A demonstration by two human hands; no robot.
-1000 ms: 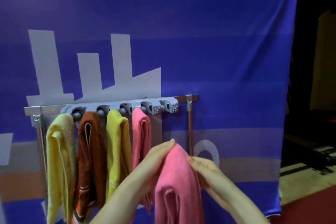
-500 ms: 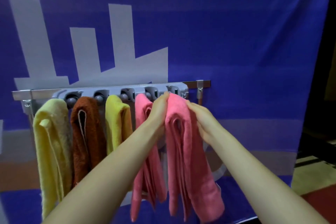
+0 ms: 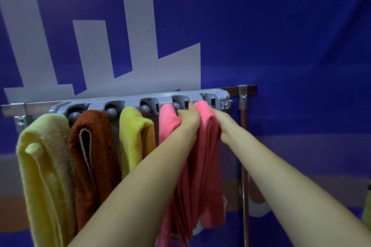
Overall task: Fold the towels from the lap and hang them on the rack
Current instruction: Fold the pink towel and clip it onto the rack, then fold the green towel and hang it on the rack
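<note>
- Pink cloth first: the folded pink towel (image 3: 206,146) is up at the rack (image 3: 130,99). Its top fold sits right at the last clamp on the right end, though we cannot tell whether the clamp has caught it. The rest hangs straight down in long pleats between our two forearms.
- Our left grip (image 3: 188,120) is closed on that towel, fingers curled round the top fold from the left, knuckles just under the rack.
- Our right grip (image 3: 220,124) holds the same towel from the right. Its fingertips are buried in the cloth, so we cannot see how far they wrap.
- Just left of our left grip is the hung pink towel (image 3: 167,120), touching that hand.
- Further left along the rack come a yellow towel (image 3: 134,132), a brown towel (image 3: 90,146) with a pale edge strip showing in its fold, and a pale yellow towel (image 3: 44,156) at the far left. They hang side by side.
- The rack is a grey plastic strip of roller clamps fixed on a metal rail (image 3: 12,107) that runs past it at both ends.
- A thin metal pole (image 3: 244,166) drops from the rail's right end, behind our right forearm.
- Behind everything hangs a blue backdrop (image 3: 281,46) with grey block shapes.
</note>
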